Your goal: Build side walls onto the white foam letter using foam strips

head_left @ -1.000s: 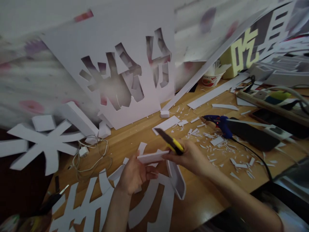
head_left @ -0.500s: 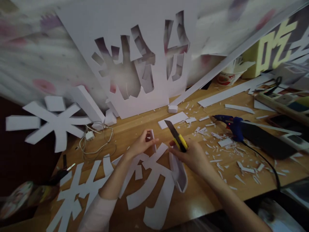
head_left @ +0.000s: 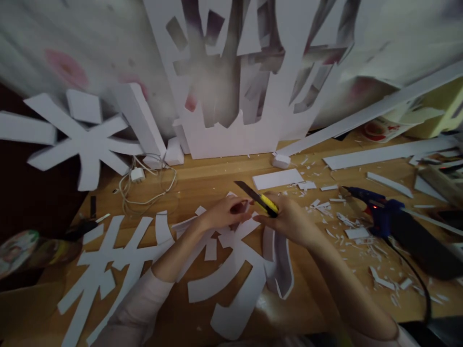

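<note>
My right hand [head_left: 294,219] grips a yellow and black utility knife [head_left: 266,202], its dark blade out and pointing up and left. Close beside it, my left hand [head_left: 222,212] pinches a small white foam strip [head_left: 247,207], which its fingers partly hide. Both hands hover over flat white foam character cut-outs [head_left: 238,303] lying on the wooden table. A curved, walled foam piece [head_left: 285,270] rests under my right wrist, next to the cut-out's right edge. More flat cut-outs [head_left: 126,274] lie by my left forearm.
A blue glue gun [head_left: 383,212] with a red light lies at right among white foam scraps [head_left: 356,233]. Behind, a foam board [head_left: 231,147] with character-shaped holes leans on the wall. A white cable [head_left: 144,196] and a thick foam character [head_left: 88,144] are at left.
My hands have come closer together, and the knife has tilted lower toward the left hand. The left fingers have closed further round the foam strip. The camera view has shifted downward and left.
</note>
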A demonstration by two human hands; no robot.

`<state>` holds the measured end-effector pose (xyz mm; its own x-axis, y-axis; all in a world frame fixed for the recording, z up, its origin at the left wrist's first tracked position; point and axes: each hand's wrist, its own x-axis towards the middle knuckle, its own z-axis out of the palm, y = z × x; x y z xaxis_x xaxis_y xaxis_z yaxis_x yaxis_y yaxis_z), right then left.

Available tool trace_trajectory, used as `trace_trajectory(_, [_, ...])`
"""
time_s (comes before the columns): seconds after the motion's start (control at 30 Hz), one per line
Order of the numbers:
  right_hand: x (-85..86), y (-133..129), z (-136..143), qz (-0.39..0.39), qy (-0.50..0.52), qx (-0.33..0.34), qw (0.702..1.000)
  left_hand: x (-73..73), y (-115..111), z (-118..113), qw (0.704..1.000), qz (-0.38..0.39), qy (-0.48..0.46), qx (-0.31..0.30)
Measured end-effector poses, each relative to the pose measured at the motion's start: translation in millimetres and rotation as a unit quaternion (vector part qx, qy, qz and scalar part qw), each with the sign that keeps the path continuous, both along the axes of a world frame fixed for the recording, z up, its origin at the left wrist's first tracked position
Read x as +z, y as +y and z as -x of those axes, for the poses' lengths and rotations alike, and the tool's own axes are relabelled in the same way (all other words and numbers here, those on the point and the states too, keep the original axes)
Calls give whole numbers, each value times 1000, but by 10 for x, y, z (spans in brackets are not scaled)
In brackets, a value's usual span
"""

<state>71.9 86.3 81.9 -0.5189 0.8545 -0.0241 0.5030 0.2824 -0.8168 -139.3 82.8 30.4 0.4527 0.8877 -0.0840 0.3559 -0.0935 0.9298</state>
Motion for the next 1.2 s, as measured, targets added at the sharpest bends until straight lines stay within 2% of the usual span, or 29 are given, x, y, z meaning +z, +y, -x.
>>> trace_trajectory(0.2, [53, 282, 203, 24, -81, 118, 989, -163, 22, 28, 1000, 14, -18, -18])
trace_trajectory(0.3, [54, 375, 250, 47, -136, 157, 977, -139, -11, 62, 999, 30, -25, -26])
trace_trajectory(0.4, [53, 420, 256, 68, -187, 185, 962, -60, -148, 153, 999, 31, -43, -12])
trace_trajectory(0.47, [55, 435, 256, 75, -215, 199, 953, -10, -324, 220, 998, 28, -47, 41])
trace_trajectory(0.57, [62, 453, 269, 91, -247, 224, 938, 16, -703, 250, 978, 20, -15, 206])
trace_trajectory(0.6, [65, 460, 278, 97, -253, 234, 934, 4, -846, 229, 960, -21, 24, 277])
trace_trajectory(0.63, [67, 469, 287, 104, -257, 244, 929, -21, -989, 194, 948, -62, 64, 305])
trace_trajectory(0.73, [64, 514, 317, 116, -264, 277, 916, -160, -1343, 42, 929, -153, 171, 290])
trace_trajectory(0.83, [37, 581, 339, 120, -266, 312, 904, -326, -1505, -73, 921, -183, 257, 227])
trace_trajectory(0.97, [3, 665, 371, 137, -250, 342, 896, -426, -1484, -95, 924, -176, 281, 192])
trace_trajectory(1.2, [26, 740, 438, 144, -205, 350, 903, -420, -1441, -75, 931, -150, 284, 173])
